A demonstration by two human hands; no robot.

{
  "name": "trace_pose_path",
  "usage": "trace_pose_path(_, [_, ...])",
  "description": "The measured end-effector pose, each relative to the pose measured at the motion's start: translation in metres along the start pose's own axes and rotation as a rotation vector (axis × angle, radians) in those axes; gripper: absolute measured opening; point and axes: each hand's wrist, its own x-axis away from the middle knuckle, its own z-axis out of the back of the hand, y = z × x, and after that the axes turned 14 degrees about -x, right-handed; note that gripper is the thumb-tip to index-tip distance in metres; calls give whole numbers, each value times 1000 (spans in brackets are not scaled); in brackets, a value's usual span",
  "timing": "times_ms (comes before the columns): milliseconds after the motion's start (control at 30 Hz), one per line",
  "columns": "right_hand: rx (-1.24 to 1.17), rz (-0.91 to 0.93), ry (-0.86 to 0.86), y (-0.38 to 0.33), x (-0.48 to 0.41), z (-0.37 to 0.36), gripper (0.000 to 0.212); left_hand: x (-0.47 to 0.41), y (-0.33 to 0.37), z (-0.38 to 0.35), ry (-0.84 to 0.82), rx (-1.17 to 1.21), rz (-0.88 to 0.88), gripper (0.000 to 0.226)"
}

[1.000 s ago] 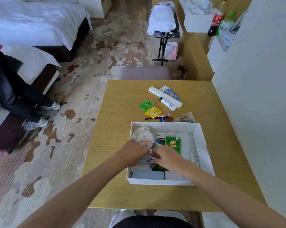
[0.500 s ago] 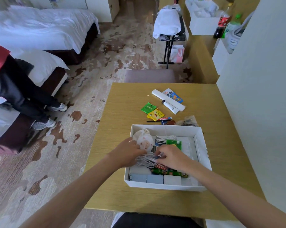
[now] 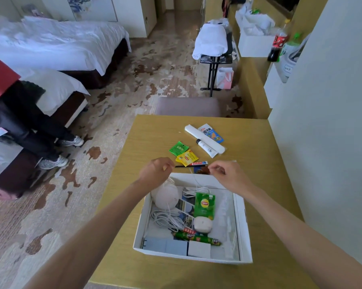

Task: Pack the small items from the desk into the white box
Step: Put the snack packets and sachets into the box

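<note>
While both hands hover above the far wall of the white box [image 3: 245, 226], the left hand [image 3: 156, 171] and the right hand [image 3: 228, 176] each have their fingers curled narrow, thumb against fingertips, pinching a thin strand of the white cable [image 3: 167, 219]. One strand drops from the left hand past a round white pouch [image 3: 165, 195] to the loose coil lying on the box floor. Another thin strand runs down from near the right hand to a smaller loop by the far wall.

The box sits on the near part of the tabletop [image 3: 153, 132]. Inside it, a green tea packet [image 3: 204, 205] lies in the middle, with a white oval case [image 3: 202, 224] touching its near end. A green sausage stick [image 3: 197, 239] lies just beyond a row of small grey and white cartons [image 3: 177, 246] set against the near wall. Printed cards [image 3: 186, 206] lie flat under these things.

Beyond the box, still on the tabletop, are a green sachet [image 3: 178, 148], yellow sachets [image 3: 187, 157] touching it, a small red-and-white tube [image 3: 199, 163], and a thin black stick [image 3: 184, 166]. Farther back lie a long white wrapped pack [image 3: 205, 138], a white tube with a black cap [image 3: 206, 148] beside it, and a blue packet [image 3: 211, 133].
</note>
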Motion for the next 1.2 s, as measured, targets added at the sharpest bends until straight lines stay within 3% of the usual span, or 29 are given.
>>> trace_pose_path(200, [115, -112, -35, 21, -59, -7, 18, -67, -5, -24, -179, -16, 32, 24])
trace_pose_path(367, [222, -215, -70, 44, -112, -24, 21, -132, -21, -56, -322, -140, 80, 42])
trace_pose_path(533, [370, -248, -149, 65, -149, -45, 19, -177, -32, -89, -306, -154, 93, 56])
trace_pose_path(800, [526, -195, -239, 92, -163, -50, 10, -199, -24, -116, -250, -339, 77, 59])
trace_pose_path(900, [567, -155, -285, 94, -163, -47, 4, -204, -23, -111, -330, -280, 132, 55])
trace_pose_path(967, [577, -134, -295, 92, -160, -41, 11, -204, -25, -103, -359, -186, 148, 44])
trace_pose_path(1100, [389, -183, -191, 85, -145, -21, 24, -185, -31, -85, -289, 69, 178, 22])
trace_pose_path(1200, [317, -227, -172, 79, -134, -14, 24, -159, -29, -72, -254, 225, 199, 23])
